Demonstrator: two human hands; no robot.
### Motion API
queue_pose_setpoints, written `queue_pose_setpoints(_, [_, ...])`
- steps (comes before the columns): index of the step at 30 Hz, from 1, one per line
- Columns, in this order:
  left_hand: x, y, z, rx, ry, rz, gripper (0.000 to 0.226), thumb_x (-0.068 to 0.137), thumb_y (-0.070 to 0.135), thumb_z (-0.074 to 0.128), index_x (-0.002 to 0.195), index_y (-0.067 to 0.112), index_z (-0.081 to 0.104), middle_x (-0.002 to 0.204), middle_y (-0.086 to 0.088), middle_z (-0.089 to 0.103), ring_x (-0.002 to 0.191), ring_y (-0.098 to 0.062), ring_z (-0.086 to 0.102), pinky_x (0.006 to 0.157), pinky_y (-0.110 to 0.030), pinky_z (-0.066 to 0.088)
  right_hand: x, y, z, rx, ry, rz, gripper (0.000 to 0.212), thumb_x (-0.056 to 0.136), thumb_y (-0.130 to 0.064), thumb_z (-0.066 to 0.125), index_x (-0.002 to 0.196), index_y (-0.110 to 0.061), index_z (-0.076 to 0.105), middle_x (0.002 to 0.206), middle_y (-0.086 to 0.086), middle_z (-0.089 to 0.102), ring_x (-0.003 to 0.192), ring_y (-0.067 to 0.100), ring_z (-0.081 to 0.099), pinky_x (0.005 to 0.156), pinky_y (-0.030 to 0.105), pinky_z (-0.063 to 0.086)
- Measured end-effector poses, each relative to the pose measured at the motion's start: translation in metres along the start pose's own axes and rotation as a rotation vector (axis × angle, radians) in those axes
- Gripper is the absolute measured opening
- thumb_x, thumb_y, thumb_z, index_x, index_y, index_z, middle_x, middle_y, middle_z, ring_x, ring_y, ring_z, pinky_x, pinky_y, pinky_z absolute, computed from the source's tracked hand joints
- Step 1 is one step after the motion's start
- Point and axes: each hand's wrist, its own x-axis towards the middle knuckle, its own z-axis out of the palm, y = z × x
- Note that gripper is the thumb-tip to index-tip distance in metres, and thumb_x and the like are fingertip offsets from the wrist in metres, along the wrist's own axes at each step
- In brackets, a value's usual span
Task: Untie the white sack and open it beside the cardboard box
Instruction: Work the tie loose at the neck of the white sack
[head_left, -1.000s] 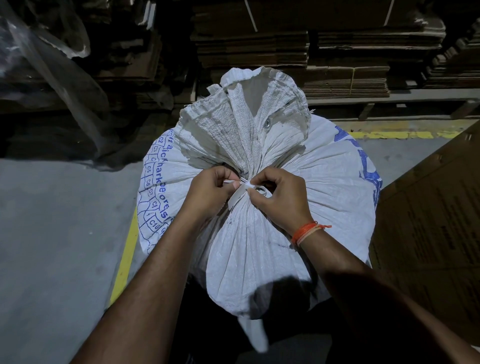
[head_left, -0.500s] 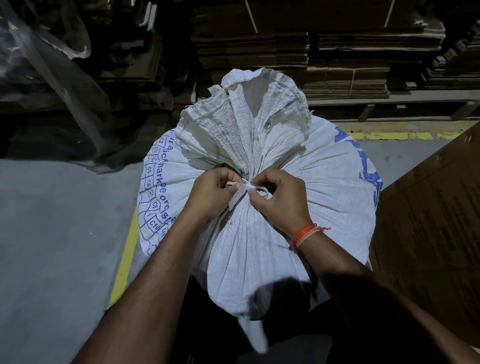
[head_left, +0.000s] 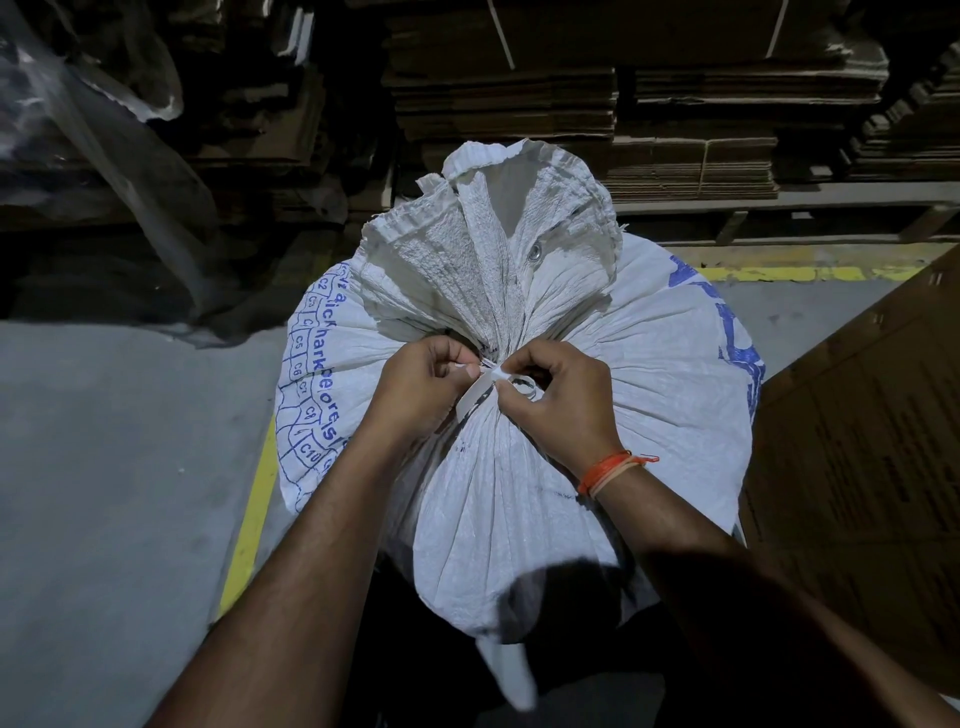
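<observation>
Sack: we keep the white sack (head_left: 519, 467) upright on the floor (head_left: 104, 467), just beside the cardboard box (head_left: 857, 467) at our right, so it can open there.
Neck: gathered and bound, the mouth not yet open.
Tie: the white tie (head_left: 483, 384) sits at the neck.
Grip: our left hand (head_left: 415, 395) and right hand (head_left: 566, 400) each pinch the tie, probably to work the knot loose.

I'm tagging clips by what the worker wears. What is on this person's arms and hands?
Both forearms are bare, with no sleeves or gloves in view. The right hand has an orange thread band round its wrist, with a paler strand beside it. The left hand and its wrist carry nothing.
</observation>
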Motion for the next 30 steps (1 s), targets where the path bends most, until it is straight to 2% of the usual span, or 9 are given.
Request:
queue_pose_setpoints(5, [0.002,-0.0015,0.0009,0.002,-0.005,0.02,0.006,0.095,0.013,0.072,0.089,0.015,0.073,0.073,-0.007,0.07,0.053,-0.011,0.054,0.051,-0.022,0.039,-0.0001,-0.001,-0.0007,0.019,-0.003,0.013,0.009,0.074,-0.013,0.08,0.079,-0.017,0.074,0.076,-0.008,0.071,0.077,0.008,0.069,0.072,0.035,0.059])
queue_pose_setpoints(10, [0.0012,-0.002,0.001,-0.013,-0.017,0.042,0.003,0.093,0.014,0.073,0.09,0.014,0.074,0.075,-0.008,0.07,0.063,-0.018,0.057,0.06,-0.027,0.043,0.0001,-0.0006,-0.0013,0.022,-0.01,0.022,0.009,0.074,-0.013,0.08,0.08,-0.016,0.074,0.077,-0.007,0.072,0.077,0.009,0.07,0.073,0.036,0.06])
queue_pose_setpoints(16, [-0.0003,-0.0003,0.0031,-0.044,-0.048,0.063,0.011,0.081,0.027,0.071,0.083,0.016,0.073,0.074,-0.011,0.069,0.065,-0.021,0.056,0.066,-0.036,0.046,0.0003,0.0009,-0.0012,0.029,-0.02,0.018,0.009,0.074,-0.013,0.081,0.08,-0.016,0.074,0.077,-0.007,0.072,0.078,0.009,0.07,0.073,0.038,0.06])
queue_pose_setpoints(21, [-0.0014,0.0009,0.0033,-0.047,-0.05,0.069,0.006,0.086,0.02,0.074,0.08,0.019,0.073,0.073,-0.01,0.067,0.062,-0.02,0.054,0.061,-0.028,0.043,0.0004,0.0008,-0.0012,0.035,-0.014,0.022,0.009,0.074,-0.013,0.08,0.08,-0.015,0.074,0.077,-0.006,0.073,0.079,0.01,0.071,0.073,0.038,0.06])
queue_pose_setpoints(23, [-0.0005,0.0001,0.0035,-0.035,-0.047,0.067,0.014,0.092,0.011,0.073,0.08,0.019,0.073,0.072,-0.009,0.066,0.057,-0.017,0.052,0.057,-0.026,0.041,0.0004,0.0011,-0.001,0.035,-0.016,0.021,0.008,0.074,-0.013,0.08,0.08,-0.015,0.075,0.077,-0.006,0.073,0.079,0.01,0.072,0.074,0.039,0.06])
queue_pose_setpoints(26, [-0.0011,0.0006,0.0047,-0.028,-0.049,0.059,0.014,0.094,0.009,0.072,0.083,0.017,0.073,0.071,-0.009,0.064,0.053,-0.013,0.049,0.052,-0.024,0.039,0.0001,0.001,-0.0007,0.046,-0.014,0.028,0.008,0.074,-0.013,0.08,0.08,-0.015,0.075,0.077,-0.005,0.073,0.078,0.011,0.072,0.074,0.04,0.061])
queue_pose_setpoints(30, [-0.0011,-0.0002,0.0063,-0.051,-0.049,0.064,0.008,0.09,0.017,0.074,0.082,0.02,0.075,0.073,-0.009,0.068,0.062,-0.019,0.054,0.059,-0.027,0.042,-0.0001,0.0001,-0.0009,0.042,-0.015,0.023,0.008,0.075,-0.013,0.081,0.079,-0.015,0.074,0.076,-0.005,0.073,0.078,0.011,0.071,0.073,0.038,0.06])
